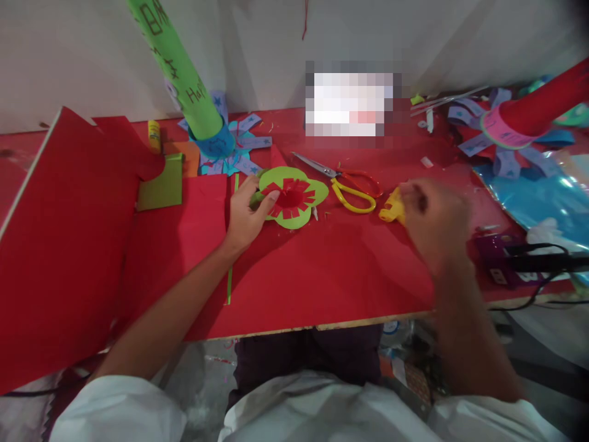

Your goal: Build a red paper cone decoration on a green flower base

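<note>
My left hand (250, 212) pinches the left side of a green paper flower (294, 220) with a fringed red paper centre (294, 195). My right hand (430, 215) is raised at the right, blurred by motion; its fingers are curled, and what they hold, if anything, is not clear. Just left of it, partly behind its fingers, is a crumpled yellow piece (392, 207). Between the hands lie scissors (353, 195) with one yellow and one red handle, blades pointing to the upper left.
A green paper tube (184, 73) stands at the back left, a red tube (547, 101) at the right. Red board (69, 245) and a glue stick (154, 136) are at the left. A purple box (497, 261) and blue plastic packet (529, 202) lie right, near black cables.
</note>
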A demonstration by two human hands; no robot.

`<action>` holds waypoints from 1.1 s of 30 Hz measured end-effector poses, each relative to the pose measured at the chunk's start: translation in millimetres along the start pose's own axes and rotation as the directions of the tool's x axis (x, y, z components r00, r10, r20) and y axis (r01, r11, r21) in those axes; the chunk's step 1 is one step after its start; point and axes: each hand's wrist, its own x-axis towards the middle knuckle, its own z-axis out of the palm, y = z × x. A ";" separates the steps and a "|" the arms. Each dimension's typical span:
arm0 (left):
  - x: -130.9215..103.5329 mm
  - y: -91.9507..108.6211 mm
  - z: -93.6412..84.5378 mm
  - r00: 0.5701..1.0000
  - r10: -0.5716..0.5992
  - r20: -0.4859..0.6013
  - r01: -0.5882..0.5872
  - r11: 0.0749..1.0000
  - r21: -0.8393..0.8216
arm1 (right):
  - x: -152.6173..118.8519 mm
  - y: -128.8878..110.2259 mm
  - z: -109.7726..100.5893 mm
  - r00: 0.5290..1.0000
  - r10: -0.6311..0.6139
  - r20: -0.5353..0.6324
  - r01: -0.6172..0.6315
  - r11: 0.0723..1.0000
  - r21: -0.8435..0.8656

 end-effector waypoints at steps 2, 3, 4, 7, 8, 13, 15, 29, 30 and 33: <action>-0.6 -1.2 0.0 1.000 -0.016 0.010 0.016 1.000 -0.008 | -2.4 21.6 -10.2 0.992 0.105 -0.069 -0.115 0.978 -0.173; -1.0 -1.8 -0.1 1.000 -0.022 0.014 0.022 1.000 -0.011 | -3.6 30.0 -13.1 0.991 0.128 -0.036 -0.133 0.964 -0.232; -1.4 -2.2 -0.2 0.999 -0.028 0.017 0.028 1.000 -0.011 | -4.9 36.4 -14.6 0.990 0.140 0.022 -0.127 0.948 -0.291; -1.7 -1.0 -0.8 0.999 -0.051 0.017 0.051 0.999 0.000 | -10.1 45.2 -12.1 0.958 0.150 0.243 -0.053 0.930 -0.364; -1.4 0.2 -1.1 0.998 -0.061 0.017 0.061 0.998 0.005 | -12.0 45.9 -9.8 0.944 0.142 0.298 -0.026 0.933 -0.360; 0.8 7.5 -1.8 0.996 -0.084 0.023 0.084 0.996 -0.002 | -16.7 44.6 0.2 0.928 0.087 0.361 0.043 0.941 -0.337; 1.2 8.5 -1.6 0.996 -0.085 0.019 0.085 0.996 -0.009 | -16.3 42.6 0.7 0.919 0.125 0.374 0.012 0.939 -0.344; -1.5 6.0 -1.1 0.997 -0.077 0.007 0.078 0.996 -0.031 | -5.1 -3.3 -3.7 0.988 0.108 -0.112 -0.095 0.989 0.112; -1.8 6.0 -1.2 0.997 -0.080 0.015 0.081 0.996 -0.034 | -2.7 -12.9 -4.2 0.993 0.035 -0.116 -0.015 0.985 0.174; -2.4 5.0 -1.3 0.997 -0.072 0.043 0.074 0.996 -0.051 | 5.0 -41.5 1.4 0.984 -0.150 -0.098 0.173 0.937 0.302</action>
